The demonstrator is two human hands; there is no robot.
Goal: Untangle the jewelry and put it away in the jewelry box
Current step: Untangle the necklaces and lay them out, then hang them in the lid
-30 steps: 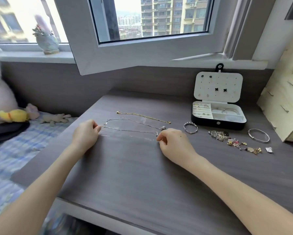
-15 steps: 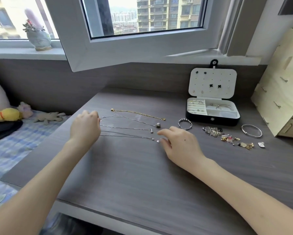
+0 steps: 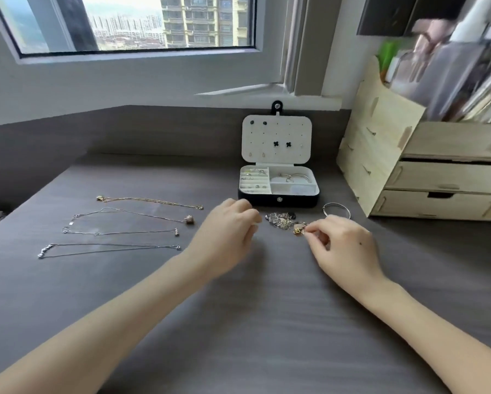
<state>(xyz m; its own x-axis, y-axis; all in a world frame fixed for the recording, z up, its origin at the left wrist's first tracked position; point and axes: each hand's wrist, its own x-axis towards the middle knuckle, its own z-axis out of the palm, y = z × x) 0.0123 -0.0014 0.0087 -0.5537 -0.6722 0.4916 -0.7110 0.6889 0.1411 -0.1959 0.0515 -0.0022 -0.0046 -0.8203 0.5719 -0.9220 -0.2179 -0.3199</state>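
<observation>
The open jewelry box [image 3: 278,199] stands at the back of the desk, its white lid [image 3: 277,139] upright with earrings pinned on it. Several untangled chains lie in rows at the left: a gold chain [image 3: 150,201] farthest back and silver chains [image 3: 108,248] nearer me. In front of the box sits a tangled pile of jewelry [image 3: 281,220]. A silver bangle [image 3: 336,210] lies to its right. My right hand [image 3: 343,243] pinches a small gold charm [image 3: 297,231] at the pile's right edge. My left hand [image 3: 227,231] is curled just left of the pile, with nothing visible in it.
A pale wooden drawer unit [image 3: 437,180] with books on top stands at the right, close to the box. An open window sash [image 3: 153,78] hangs over the back of the grey desk [image 3: 238,322]. The desk's left edge falls away near the chains.
Both hands have let go of the silver chain and moved right to the tangled pile. The right hand has closed on a gold charm. The view has swung to the right.
</observation>
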